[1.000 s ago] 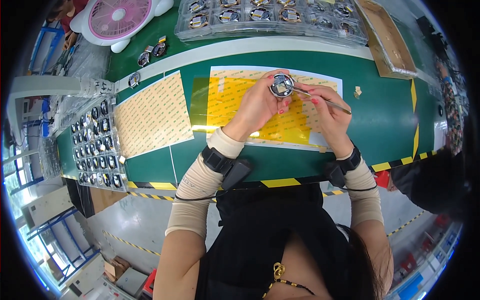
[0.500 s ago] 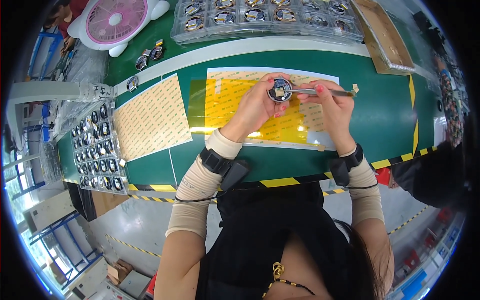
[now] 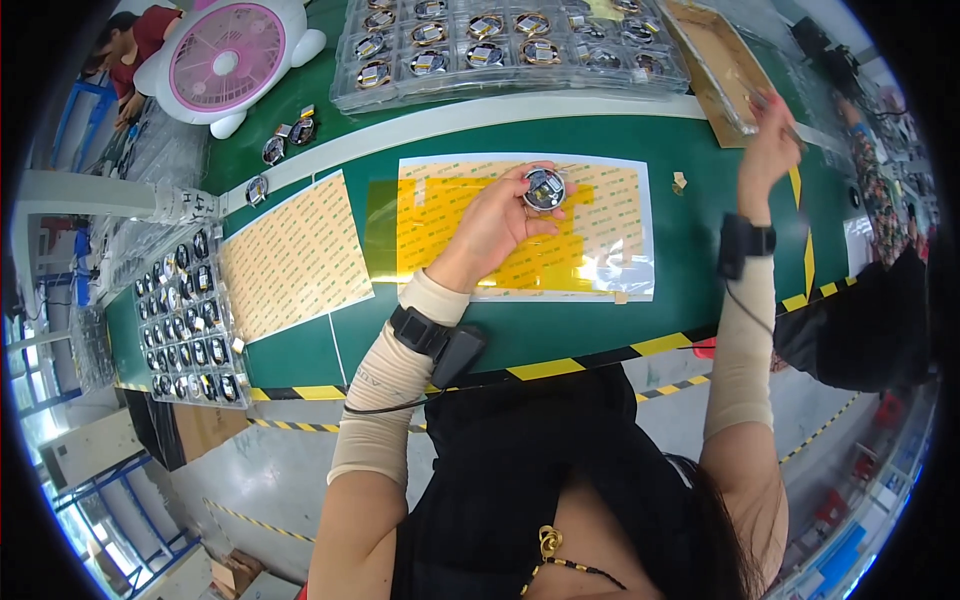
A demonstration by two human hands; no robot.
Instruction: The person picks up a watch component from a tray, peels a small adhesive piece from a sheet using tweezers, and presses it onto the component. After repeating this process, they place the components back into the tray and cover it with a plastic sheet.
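Observation:
My left hand (image 3: 490, 222) is closed around the rim of a small round electronic module (image 3: 544, 189), its dark circuit side facing up. It holds the module over a sheet of cream adhesive backing covered by yellow film (image 3: 430, 235). Off to the right, my right hand (image 3: 768, 150) is raised by the near end of a long cardboard box (image 3: 735, 125). Its fingers pinch slim metal tweezers (image 3: 793, 136), only partly visible and a little blurred. Whether anything is between the tweezer tips is too small to tell.
Clear trays of round modules (image 3: 345, 95) stand at the back; another tray (image 3: 240, 385) lies at left. Loose modules (image 3: 257, 189) rest near a pink-and-white fan (image 3: 228, 65). A second cream sheet (image 3: 295, 255) and small tan scraps (image 3: 679, 181) lie on the green table.
My right hand has left the module and swung right and away toward the cardboard box with the tweezers. My left hand still holds the module, now without the tweezers against it.

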